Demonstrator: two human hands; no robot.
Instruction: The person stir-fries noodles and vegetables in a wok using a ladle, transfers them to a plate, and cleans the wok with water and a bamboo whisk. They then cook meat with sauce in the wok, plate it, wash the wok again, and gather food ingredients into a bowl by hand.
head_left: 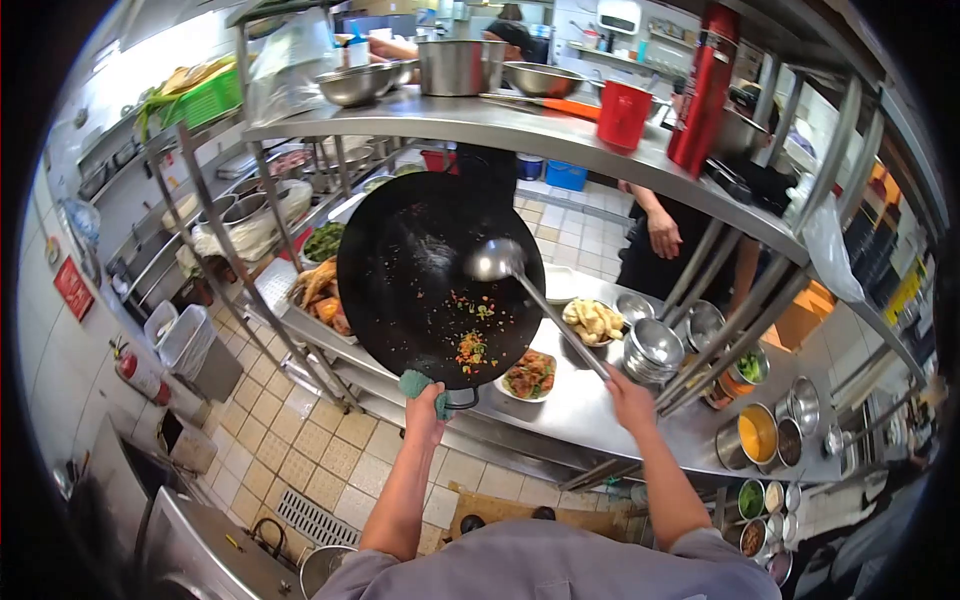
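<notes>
A large black wok is tilted over the steel counter, with bits of chopped orange and green food scattered in its lower part. My left hand grips the wok's rim near its loop handle through a folded green cloth. In my right hand is the long handle of a metal ladle, whose bowl is over the wok. Just right of the wok's lower edge, a white plate holds reddish and green food. A bowl of pale yellow pieces stands near the ladle handle.
An overhead steel shelf carries a pot, bowls, a red container and a red cylinder. Metal bowls and a yellow-filled pot stand on the right. Behind the counter is a co-worker's hand.
</notes>
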